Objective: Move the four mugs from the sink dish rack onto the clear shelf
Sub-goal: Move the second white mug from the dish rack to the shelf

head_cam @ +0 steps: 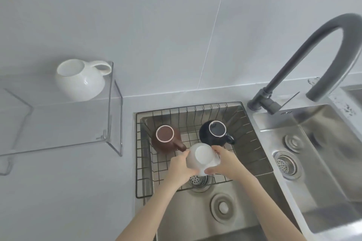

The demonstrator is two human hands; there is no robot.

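A wire dish rack (145,162) sits in the left sink basin. In it, a brown mug (166,140) stands upside down at the left and a black mug (215,132) upside down at the right. In front of them, a white mug (202,157) is held bottom-up over the rack between both hands. My left hand (179,167) grips its left side and my right hand (225,163) grips its right side. Another white mug (82,79) stands upright on the clear shelf (64,129) at the left, its handle pointing right.
A dark grey curved faucet (305,60) arches over the divide between the basins. The second steel basin (313,152) lies to the right with its drain. Grey countertop runs under and around the shelf, and a tiled wall stands behind.
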